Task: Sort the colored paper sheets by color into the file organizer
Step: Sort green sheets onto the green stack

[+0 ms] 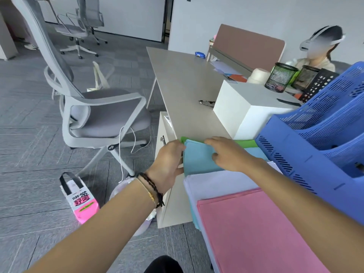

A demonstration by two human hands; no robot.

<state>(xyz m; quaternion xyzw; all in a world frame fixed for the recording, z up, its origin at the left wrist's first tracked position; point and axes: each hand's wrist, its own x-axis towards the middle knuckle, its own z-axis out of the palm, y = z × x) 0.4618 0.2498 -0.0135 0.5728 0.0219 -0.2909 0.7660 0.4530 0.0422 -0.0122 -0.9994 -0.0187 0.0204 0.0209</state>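
Paper in fanned stacks along the desk edge [189, 99], lower centre to lower right of the frame: pink sheets [256, 229] nearest, white sheets [220, 180] just beyond, blue sheets [199, 158] farther up, green sheets [248, 143] peeking out at the far end. Blue file organizer [319, 138] at right, touching or overlapping the stacks' right side; slots visible here apparently without paper, though interiors partly hidden.

Left hand [169, 162] at the blue stack's left edge, thumb beneath or beside the edge, fingers curled toward the corner; a real pinch on the paper not certain from this angle. Right hand [226, 152] laid on top of the blue sheets, fingers fairly straight and slightly apart, pressing down.

Step in hand, by judgement: squaring or gathering the blue sheets, sorting into the organizer barely begun. Next move likely calls for lifting the blue bundle clear of the green beneath without dragging it along, then swinging right into one slot. Risk: loose sheets sliding off the desk edge toward the floor.

Elsewhere: grey office chair [102, 107] at left, pink bag [82, 201] on the floor, white box [252, 107] and mesh pen cups [280, 76] at upper right.
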